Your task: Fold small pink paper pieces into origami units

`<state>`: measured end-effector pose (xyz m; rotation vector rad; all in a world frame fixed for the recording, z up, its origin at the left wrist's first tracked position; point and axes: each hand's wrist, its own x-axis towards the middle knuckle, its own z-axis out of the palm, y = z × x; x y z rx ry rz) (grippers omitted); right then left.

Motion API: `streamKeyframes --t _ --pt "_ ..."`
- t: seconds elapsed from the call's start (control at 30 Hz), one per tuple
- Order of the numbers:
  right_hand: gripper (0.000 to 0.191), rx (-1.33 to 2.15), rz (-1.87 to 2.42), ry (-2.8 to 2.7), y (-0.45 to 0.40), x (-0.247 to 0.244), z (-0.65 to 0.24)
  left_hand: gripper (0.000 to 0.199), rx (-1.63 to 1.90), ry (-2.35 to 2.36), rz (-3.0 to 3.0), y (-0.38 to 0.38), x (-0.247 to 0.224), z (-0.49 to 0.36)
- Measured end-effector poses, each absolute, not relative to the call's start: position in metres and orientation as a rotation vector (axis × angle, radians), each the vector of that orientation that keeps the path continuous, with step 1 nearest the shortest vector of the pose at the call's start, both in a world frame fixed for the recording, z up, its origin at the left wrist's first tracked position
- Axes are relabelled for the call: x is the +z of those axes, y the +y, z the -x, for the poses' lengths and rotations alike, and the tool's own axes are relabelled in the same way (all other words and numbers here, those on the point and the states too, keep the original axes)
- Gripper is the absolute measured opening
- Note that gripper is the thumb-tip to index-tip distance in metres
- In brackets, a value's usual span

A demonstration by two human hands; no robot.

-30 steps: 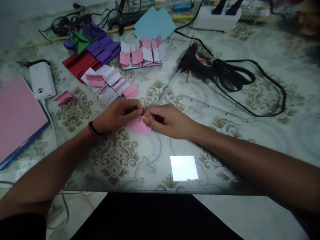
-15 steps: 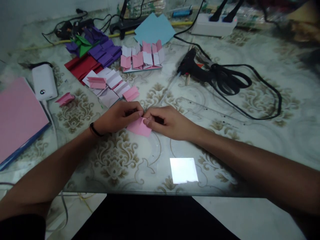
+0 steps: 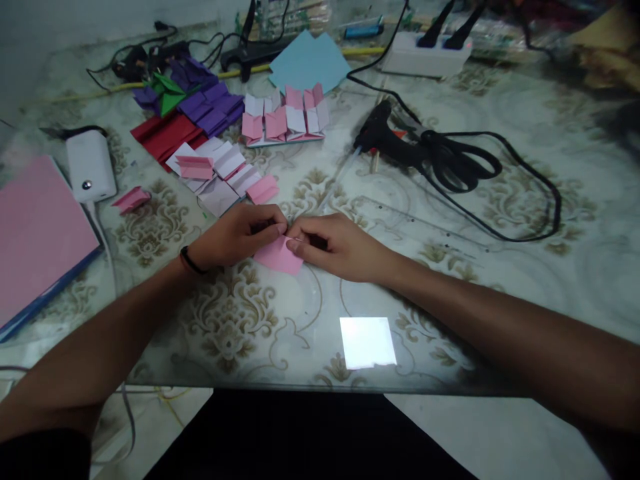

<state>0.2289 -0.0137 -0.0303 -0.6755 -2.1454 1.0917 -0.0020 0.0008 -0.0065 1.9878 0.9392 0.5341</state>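
A small sheet of pink paper lies between my hands on the patterned tabletop. My left hand pinches its far edge with thumb and fingers. On the other side, my right hand grips the same paper at its right corner, the thumb pressed on top. The far part of the paper is hidden under my fingers. Just beyond my left hand lie folded white and pink paper pieces. A single folded pink piece sits off to the left.
Farther back are more folded pink-and-white pieces, purple ones and blue sheets. A black glue gun with coiled cord lies right, by a clear ruler. A white power bank and pink sheets are left.
Both hands keep the same pinch on the pink paper, with hardly any movement. The whole view has shifted very slightly.
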Motion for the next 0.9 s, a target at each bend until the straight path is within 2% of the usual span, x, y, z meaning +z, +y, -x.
streamKeyframes --t 0.9 --pt "0.021 1.073 0.684 -2.15 -0.0139 -0.0306 -0.2278 0.022 0.522 0.937 -1.966 0.0003 -0.0044 0.0012"
